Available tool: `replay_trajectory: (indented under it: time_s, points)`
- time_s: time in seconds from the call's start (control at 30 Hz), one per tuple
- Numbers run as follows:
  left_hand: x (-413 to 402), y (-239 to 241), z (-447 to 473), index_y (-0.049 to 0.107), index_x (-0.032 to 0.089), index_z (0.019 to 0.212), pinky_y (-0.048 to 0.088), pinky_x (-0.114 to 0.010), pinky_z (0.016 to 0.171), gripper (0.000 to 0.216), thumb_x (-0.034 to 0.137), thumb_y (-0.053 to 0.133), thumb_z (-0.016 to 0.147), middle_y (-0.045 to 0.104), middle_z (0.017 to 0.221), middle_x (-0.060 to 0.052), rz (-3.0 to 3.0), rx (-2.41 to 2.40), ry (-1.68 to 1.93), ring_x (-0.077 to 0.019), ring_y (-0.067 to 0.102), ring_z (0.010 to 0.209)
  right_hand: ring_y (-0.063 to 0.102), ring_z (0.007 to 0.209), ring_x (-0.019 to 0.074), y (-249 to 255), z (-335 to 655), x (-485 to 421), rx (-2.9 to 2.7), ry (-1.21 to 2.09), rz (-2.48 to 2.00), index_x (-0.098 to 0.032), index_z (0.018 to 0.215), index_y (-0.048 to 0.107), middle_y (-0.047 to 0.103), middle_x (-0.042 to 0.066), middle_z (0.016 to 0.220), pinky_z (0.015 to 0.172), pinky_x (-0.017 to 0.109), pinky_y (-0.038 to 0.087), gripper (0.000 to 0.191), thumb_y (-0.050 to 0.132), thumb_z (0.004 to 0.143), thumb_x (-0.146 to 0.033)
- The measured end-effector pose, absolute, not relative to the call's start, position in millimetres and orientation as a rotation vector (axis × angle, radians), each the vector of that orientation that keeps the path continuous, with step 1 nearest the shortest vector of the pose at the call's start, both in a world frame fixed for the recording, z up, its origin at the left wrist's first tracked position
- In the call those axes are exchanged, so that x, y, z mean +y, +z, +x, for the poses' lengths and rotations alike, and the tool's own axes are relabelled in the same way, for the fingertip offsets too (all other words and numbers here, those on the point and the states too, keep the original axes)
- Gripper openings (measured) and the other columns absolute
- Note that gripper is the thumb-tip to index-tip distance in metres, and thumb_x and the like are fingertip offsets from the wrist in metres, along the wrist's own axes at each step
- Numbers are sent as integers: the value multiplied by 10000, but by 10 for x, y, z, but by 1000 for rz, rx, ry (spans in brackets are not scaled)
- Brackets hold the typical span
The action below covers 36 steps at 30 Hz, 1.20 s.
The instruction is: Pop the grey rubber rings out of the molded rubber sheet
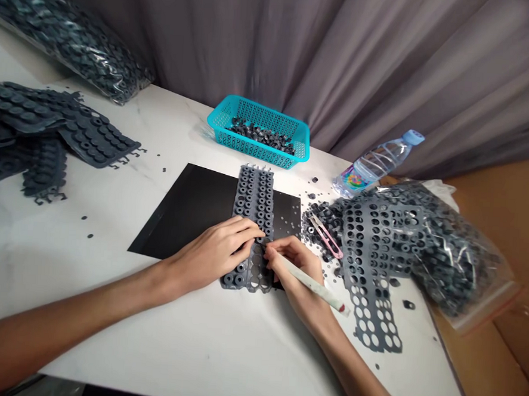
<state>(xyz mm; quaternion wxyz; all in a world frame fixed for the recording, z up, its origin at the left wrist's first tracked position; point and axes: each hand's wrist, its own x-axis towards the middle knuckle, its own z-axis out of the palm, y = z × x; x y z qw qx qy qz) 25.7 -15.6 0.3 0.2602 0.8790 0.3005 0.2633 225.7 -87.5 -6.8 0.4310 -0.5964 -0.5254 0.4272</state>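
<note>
A dark grey moulded rubber sheet point(255, 191) with rows of round ring-shaped parts lies lengthwise across a black mat point(178, 210). My left hand point(223, 246) rests over the sheet's lower half, fingers bent together and holding it. In my right hand point(299, 260) is a pale pen-like tool point(317, 286) with a red mark near its back end. Its tip is hidden by my fingers, close to my left fingertips at the sheet's right-hand rows. Near my right hand, several holes in the sheet are without ring parts.
A turquoise basket point(260, 153) of small dark parts stands behind the mat. On the right are pink-handled snips point(327, 236), loose parts, a punched-out sheet point(370, 288), a plastic bag point(462, 264) and a water bottle point(374, 163). More sheets point(93, 137) and a full bag point(76, 49) lie left.
</note>
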Motion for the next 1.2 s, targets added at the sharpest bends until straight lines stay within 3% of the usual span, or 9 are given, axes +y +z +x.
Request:
replay_trajectory:
  time_s: [0.33, 0.47, 0.6, 0.7, 0.9, 1.2]
  points:
    - [-195, -6, 233, 610, 130, 1269, 530, -434, 1030, 249, 98, 464, 1071, 689, 1244, -120, 2797, 742, 579, -265, 648, 1163, 421, 593, 122, -84, 2251, -872, -1309, 1047, -1515, -194, 819, 630, 550, -19, 696, 511, 241, 314, 258, 676, 945, -414]
    - [-187, -5, 246, 626, 125, 1161, 538, -420, 971, 253, 33, 416, 1056, 714, 1158, -127, 3008, 678, 579, -261, 667, 1077, 413, 622, 122, -41, 2220, -881, -1359, 987, -1534, -195, 788, 585, 534, -24, 710, 536, 248, 298, 245, 655, 950, -365]
    - [-123, -4, 277, 631, 133, 1097, 538, -408, 952, 247, 96, 387, 1090, 714, 1089, -111, 2941, 706, 599, -246, 670, 1013, 414, 620, 120, -42, 2203, -901, -1358, 966, -1558, -199, 782, 566, 521, -31, 704, 533, 246, 293, 266, 646, 962, -378]
    - [-65, 1, 273, 637, 153, 1100, 536, -387, 978, 239, 170, 399, 1111, 703, 1086, -82, 2739, 735, 595, -226, 667, 1022, 452, 607, 121, -61, 2230, -887, -1319, 1019, -1542, -199, 797, 584, 545, -25, 701, 511, 235, 318, 275, 669, 954, -409]
    - [13, 65, 190, 666, 207, 1118, 511, -345, 1041, 235, 168, 436, 1104, 702, 1148, -33, 2418, 734, 584, -198, 655, 1121, 592, 583, 133, -37, 2310, -828, -1192, 1198, -1429, -197, 876, 658, 698, 26, 779, 522, 240, 487, 291, 721, 928, -476]
    - [-3, 41, 173, 693, 173, 1137, 522, -347, 1021, 157, 166, 553, 1064, 713, 1151, -49, 2358, 720, 654, -199, 662, 1099, 602, 608, 139, -94, 2325, -812, -1247, 1173, -1437, -197, 895, 660, 704, 28, 792, 537, 244, 500, 275, 723, 938, -462]
